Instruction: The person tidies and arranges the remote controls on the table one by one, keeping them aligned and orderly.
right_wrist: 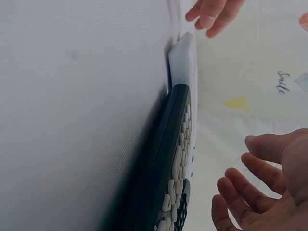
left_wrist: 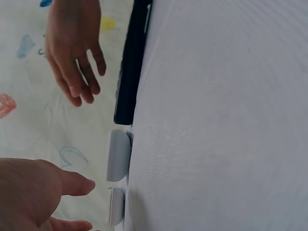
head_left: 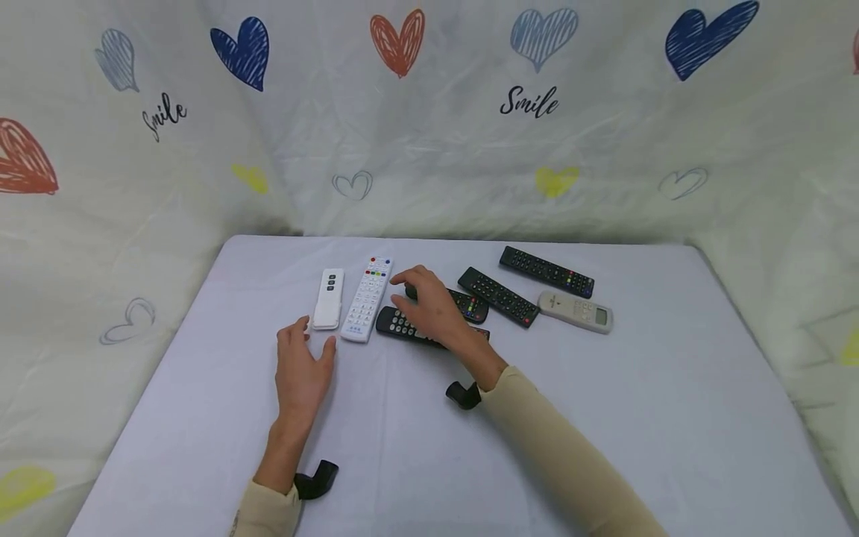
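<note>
Nearest, at the lower centre of the head view, two beige sleeves (head_left: 564, 455) reach up onto the white table (head_left: 671, 418), each with a black strap at the wrist. The left hand (head_left: 300, 373) lies left of centre, palm down just above the cloth, fingers straight and relaxed and gripping nothing; its fingertips end just below the small white remote (head_left: 328, 298), and I cannot tell whether they touch it. In the left wrist view that same hand (left_wrist: 33, 192) fills the lower left corner, fingers loose and held off the cloth.

A little farther, at the frame's centre, the right hand (head_left: 432, 309) hovers over a black remote (head_left: 403, 326) that lies crosswise beneath it. Its fingers are loosely bent and spread, closed on nothing; the right wrist view shows the right hand (right_wrist: 260, 183) in the lower right corner, clear of the black remote (right_wrist: 168, 183), with a gap between them.

Just left of that hand lies a long white remote (head_left: 367, 298) with coloured buttons, beside the small white one. Under the fingers sits a second black remote (head_left: 470, 304). To the right lie two more black remotes (head_left: 498, 297) (head_left: 546, 271) and a grey remote (head_left: 575, 312).

Farthest, a white sheet with hearts (head_left: 429, 112) fills the upper frame.
</note>
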A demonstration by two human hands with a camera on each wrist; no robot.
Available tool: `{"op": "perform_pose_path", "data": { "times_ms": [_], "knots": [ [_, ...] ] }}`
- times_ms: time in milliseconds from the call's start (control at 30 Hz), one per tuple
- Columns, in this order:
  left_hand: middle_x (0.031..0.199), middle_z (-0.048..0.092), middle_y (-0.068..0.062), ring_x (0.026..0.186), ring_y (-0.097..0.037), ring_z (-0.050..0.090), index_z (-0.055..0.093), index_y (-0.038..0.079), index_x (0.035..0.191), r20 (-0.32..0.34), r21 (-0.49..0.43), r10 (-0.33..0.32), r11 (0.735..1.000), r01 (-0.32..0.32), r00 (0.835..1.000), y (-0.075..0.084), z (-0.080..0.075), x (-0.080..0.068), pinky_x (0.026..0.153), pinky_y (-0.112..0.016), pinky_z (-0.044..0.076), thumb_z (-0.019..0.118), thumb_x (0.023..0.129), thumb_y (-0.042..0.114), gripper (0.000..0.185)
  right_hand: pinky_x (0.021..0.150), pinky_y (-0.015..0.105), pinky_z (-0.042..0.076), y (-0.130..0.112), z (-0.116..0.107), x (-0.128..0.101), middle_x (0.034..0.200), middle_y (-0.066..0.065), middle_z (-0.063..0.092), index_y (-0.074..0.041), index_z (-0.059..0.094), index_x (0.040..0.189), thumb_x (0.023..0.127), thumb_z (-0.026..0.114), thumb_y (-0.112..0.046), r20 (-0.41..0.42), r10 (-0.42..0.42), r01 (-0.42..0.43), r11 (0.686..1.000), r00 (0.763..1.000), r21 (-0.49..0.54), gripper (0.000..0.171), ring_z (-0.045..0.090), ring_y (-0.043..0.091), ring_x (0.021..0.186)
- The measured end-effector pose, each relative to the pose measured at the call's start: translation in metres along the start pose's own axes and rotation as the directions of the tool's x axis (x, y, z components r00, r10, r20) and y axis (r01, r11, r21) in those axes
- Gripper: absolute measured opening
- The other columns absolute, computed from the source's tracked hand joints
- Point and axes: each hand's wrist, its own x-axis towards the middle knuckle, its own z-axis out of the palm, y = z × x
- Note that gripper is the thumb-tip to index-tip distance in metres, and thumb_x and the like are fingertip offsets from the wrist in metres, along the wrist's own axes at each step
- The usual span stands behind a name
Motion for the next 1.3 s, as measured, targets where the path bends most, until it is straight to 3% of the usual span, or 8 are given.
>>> {"op": "perform_pose_path", "data": {
  "times_ms": [467,667,967,1300],
  "knots": [
    [0.143,0.046,-0.023,0.126,-0.038,0.055,0.038,0.001,0.156,0.028,0.026,-0.033,0.999,0.032,0.999,-0.002,0.0,0.007,0.095,-0.054,0.051,0.065,0.101,0.026,0.066,0.104,0.042,0.054,-0.013,0.019,0.016,0.134,0.008,0.063,-0.01,0.067,0.133,0.102,0.068,-0.021,0.042,-0.037,0.039,0.998,0.998,-0.05,0.033,0.061,0.03,0.127],
    [0.14,0.048,-0.023,0.122,-0.037,0.057,0.039,0.001,0.155,0.029,0.038,-0.028,0.999,0.027,0.999,-0.003,0.004,0.011,0.092,-0.053,0.051,0.066,0.102,0.028,0.066,0.104,0.039,0.054,-0.015,0.023,0.022,0.136,0.006,0.062,-0.012,0.067,0.133,0.102,0.068,-0.023,0.056,-0.026,0.031,0.995,0.998,-0.092,0.033,0.062,0.024,0.124],
    [0.136,0.05,-0.021,0.12,-0.036,0.057,0.041,0.0,0.154,0.025,0.051,-0.027,0.998,0.026,0.999,-0.005,0.005,0.015,0.093,-0.051,0.051,0.068,0.101,0.026,0.065,0.103,0.039,0.054,-0.016,0.031,0.03,0.142,0.006,0.062,-0.012,0.067,0.132,0.102,0.068,-0.021,0.062,-0.055,0.06,0.995,0.997,-0.076,0.032,0.062,0.025,0.125],
    [0.133,0.054,-0.019,0.119,-0.035,0.055,0.043,0.0,0.152,0.023,0.074,-0.03,0.997,0.028,0.999,-0.005,0.003,0.016,0.094,-0.052,0.05,0.07,0.099,0.028,0.065,0.102,0.038,0.054,-0.022,0.039,0.039,0.135,0.005,0.063,-0.013,0.067,0.133,0.103,0.067,-0.023,0.091,-0.047,0.055,0.995,0.995,-0.078,0.032,0.061,0.022,0.125]
  ]
}}
